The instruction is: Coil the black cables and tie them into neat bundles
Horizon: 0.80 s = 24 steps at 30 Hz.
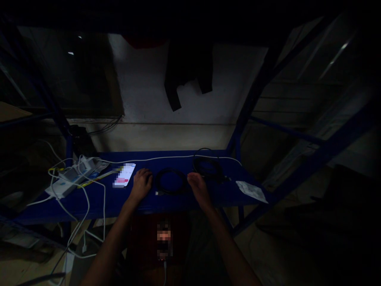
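Observation:
The scene is dim. My left hand [142, 182] rests on a blue shelf board [98, 202] with its fingers curled, just left of a coiled black cable [171, 181]. My right hand [197, 183] lies on the board at the right side of that coil, fingers bent down; whether it grips the cable is unclear. A second coiled black cable [208, 167] lies behind my right hand. A lit phone [124, 174] lies left of my left hand.
A white power strip [73, 176] with several white cords sits at the shelf's left end. A small clear plastic bag [252, 190] lies at the right end. Blue rack uprights [253, 95] frame the shelf. Dark clothing [187, 67] hangs on the white wall behind.

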{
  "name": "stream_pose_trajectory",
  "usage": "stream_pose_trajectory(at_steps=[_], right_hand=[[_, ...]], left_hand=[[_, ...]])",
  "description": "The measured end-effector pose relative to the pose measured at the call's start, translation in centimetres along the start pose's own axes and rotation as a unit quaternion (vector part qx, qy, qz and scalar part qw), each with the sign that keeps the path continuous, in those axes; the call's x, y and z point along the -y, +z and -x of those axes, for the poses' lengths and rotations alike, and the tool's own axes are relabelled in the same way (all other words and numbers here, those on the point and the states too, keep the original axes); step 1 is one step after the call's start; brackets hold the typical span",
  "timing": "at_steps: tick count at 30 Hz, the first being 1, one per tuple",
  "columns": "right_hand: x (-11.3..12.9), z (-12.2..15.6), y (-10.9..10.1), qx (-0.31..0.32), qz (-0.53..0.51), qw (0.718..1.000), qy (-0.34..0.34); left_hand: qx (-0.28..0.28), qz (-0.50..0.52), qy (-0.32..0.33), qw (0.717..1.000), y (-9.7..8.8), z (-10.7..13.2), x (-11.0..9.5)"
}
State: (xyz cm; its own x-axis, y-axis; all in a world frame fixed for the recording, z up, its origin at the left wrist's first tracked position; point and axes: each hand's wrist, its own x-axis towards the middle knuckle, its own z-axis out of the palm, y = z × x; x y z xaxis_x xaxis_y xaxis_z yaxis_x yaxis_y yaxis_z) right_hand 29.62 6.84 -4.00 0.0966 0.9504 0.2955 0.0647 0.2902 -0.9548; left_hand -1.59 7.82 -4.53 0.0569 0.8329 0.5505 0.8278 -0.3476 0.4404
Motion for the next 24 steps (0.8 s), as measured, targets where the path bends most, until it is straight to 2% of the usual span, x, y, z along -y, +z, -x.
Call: stream_pose_trajectory(at_steps=[6,16,24], right_hand=[[-0.1,0.0,0.0,-0.003,-0.005,1.0,0.0],[0.1,0.1,-0.2,0.007,0.008,1.0,-0.009],[0.2,0.0,-0.1,0.007,0.009,1.0,0.0]], left_hand=[[-0.007,-0.042,0.006,0.999,0.6,0.6,-0.1],[-0.016,-0.038,0.015,0.999,0.3,0.8,-0.6],[-0.081,0.033,0.014,0.996,-1.1,0.8,-1.6]])
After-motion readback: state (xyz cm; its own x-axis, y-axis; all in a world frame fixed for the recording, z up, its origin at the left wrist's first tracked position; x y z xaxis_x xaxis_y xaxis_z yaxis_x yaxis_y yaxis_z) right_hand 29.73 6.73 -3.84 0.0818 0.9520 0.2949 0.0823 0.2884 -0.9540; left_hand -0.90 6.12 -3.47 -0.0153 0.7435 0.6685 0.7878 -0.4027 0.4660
